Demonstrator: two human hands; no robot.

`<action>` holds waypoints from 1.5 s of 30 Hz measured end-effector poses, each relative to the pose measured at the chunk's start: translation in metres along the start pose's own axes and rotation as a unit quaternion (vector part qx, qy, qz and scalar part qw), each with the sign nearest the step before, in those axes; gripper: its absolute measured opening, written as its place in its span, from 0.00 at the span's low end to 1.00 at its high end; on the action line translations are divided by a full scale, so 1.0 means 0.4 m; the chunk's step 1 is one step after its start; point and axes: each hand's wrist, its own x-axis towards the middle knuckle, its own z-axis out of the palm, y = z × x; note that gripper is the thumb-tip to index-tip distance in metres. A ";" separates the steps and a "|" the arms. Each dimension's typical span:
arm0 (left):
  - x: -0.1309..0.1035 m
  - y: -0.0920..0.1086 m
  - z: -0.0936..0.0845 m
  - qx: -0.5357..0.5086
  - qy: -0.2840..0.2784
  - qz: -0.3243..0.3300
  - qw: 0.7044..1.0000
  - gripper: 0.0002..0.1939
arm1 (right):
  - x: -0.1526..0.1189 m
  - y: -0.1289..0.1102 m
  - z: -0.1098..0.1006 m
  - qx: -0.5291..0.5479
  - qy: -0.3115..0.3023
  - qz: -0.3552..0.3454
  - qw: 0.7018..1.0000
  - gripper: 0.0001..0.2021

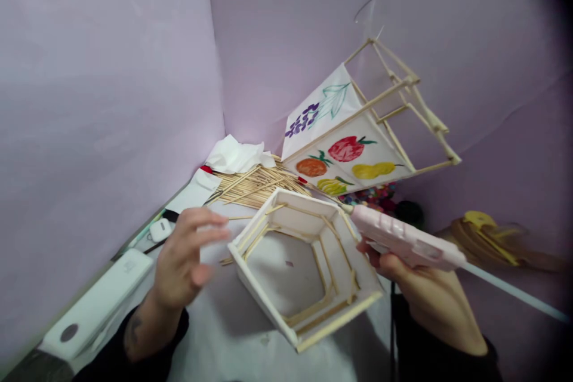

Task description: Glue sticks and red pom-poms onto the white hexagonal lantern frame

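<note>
No words, numbers or brands can be read; a faint mark point(129, 265) on the long white box point(98, 303) is illegible.

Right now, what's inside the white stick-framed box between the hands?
Thin wooden sticks line the visible inner walls of the white box, around a pale surface with a small dark mark. The near-left wall's inner face is covered by its rim.
</note>
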 end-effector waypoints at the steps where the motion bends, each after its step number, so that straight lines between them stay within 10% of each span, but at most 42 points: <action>1: 0.013 0.036 -0.015 0.048 -0.066 0.086 0.993 0.18 | 0.006 0.005 0.004 0.004 -0.002 -0.017 1.000 0.15; 8: 0.044 0.153 0.007 0.170 -0.248 0.221 0.928 0.09 | 0.071 -0.012 0.037 -0.063 -0.073 -0.182 0.979 0.26; 14: 0.075 0.105 0.025 0.225 -0.211 0.265 0.914 0.12 | -0.002 -0.116 -0.020 -0.084 -0.085 -0.155 0.981 0.25; 20: 0.141 0.016 0.053 0.164 -0.260 0.219 0.926 0.23 | -0.096 -0.209 -0.063 -0.123 -0.273 -0.088 0.950 0.29; 25: 0.095 0.101 0.019 0.070 -0.193 0.167 0.964 0.16 | -0.059 -0.186 -0.086 -0.115 -0.148 -0.087 0.978 0.29; 29: 0.031 0.192 0.028 0.110 -0.258 0.229 0.932 0.11 | -0.003 -0.133 -0.081 -0.089 -0.143 -0.082 0.982 0.27; 35: 0.026 0.145 0.046 0.184 -0.207 0.251 0.927 0.13 | 0.010 -0.095 -0.056 -0.101 -0.146 -0.070 0.982 0.23; 41: 0.028 0.065 0.006 0.152 -0.163 0.155 0.962 0.19 | -0.007 -0.132 -0.051 -0.110 -0.209 -0.083 0.968 0.20; 45: 0.006 -0.007 0.005 0.214 -0.131 -0.093 0.964 0.12 | -0.014 -0.133 -0.056 -0.103 -0.121 -0.081 0.984 0.21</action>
